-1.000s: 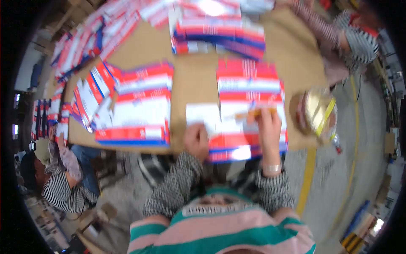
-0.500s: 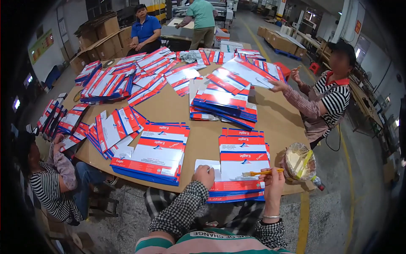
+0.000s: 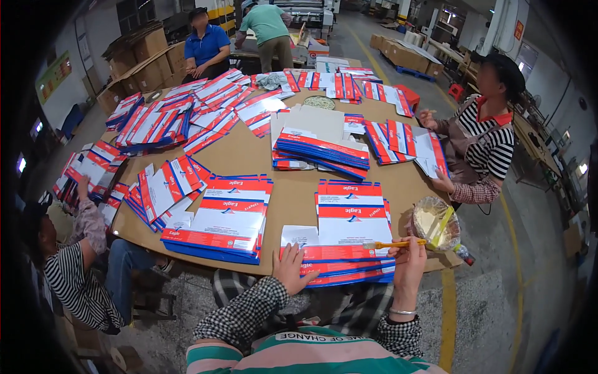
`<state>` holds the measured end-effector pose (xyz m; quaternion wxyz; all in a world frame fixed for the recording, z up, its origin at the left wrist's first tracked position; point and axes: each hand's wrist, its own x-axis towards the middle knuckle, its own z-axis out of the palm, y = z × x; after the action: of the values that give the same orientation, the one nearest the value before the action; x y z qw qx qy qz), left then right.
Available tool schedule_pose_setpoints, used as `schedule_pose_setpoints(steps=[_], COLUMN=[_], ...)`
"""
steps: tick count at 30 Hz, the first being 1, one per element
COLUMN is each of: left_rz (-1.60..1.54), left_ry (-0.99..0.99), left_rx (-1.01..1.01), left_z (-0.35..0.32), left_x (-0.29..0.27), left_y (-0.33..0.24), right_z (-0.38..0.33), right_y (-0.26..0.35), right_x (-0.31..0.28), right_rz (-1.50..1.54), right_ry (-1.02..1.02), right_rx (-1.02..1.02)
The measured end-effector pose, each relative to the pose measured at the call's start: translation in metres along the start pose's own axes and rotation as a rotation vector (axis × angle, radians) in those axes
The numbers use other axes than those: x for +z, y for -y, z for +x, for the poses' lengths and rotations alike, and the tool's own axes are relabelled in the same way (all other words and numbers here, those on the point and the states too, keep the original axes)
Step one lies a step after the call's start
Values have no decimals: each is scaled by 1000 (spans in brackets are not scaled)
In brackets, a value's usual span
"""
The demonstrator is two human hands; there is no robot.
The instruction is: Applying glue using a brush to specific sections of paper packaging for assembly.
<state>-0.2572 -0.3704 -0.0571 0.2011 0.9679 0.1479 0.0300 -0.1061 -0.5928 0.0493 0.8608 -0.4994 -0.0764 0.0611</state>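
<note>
My left hand (image 3: 291, 268) lies with fingers outstretched at the lower left corner of a stack of flat red, white and blue printed cardboard sheets (image 3: 354, 215), touching a small white flap (image 3: 300, 235). In my right hand (image 3: 410, 260) is a yellow-handled brush (image 3: 398, 244), held level above the stack's right side, bristles pointing left. Just right of that hand stands a plastic-lined bowl (image 3: 436, 222) with a cream-coloured paste in it and a yellow strip across its top. Another stack of the same sheets (image 3: 221, 218) sits left of my left hand.
Brown board covers the table (image 3: 249, 163). A taller stack (image 3: 324, 149) stands mid-table, and loose piles (image 3: 156, 124) fill the far left. One co-worker (image 3: 483, 134) handles sheets at the right, another (image 3: 78, 262) at the left. A seated person (image 3: 207, 48) is beyond the table.
My left hand has opened from a curled shape and spread flat. The brush has shifted slightly right and up. The right co-worker has drawn sheets nearer, off the middle stack.
</note>
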Motion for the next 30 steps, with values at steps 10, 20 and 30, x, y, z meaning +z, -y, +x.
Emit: schedule_pose_setpoints(steps=[10,20,30], left_rz=[-90,-113,-219], left_ry=[-1,-140,-277], left_rx=[140,230,167], left_z=[-25,-34,-40], left_x=[-6,-6,4], left_y=[13,18,16], right_z=[4,16,125], right_y=[-4,6,6], right_x=[-4,21,203], right_rz=[59,46,-193], right_ry=[5,22,676], right_rx=[13,28,212])
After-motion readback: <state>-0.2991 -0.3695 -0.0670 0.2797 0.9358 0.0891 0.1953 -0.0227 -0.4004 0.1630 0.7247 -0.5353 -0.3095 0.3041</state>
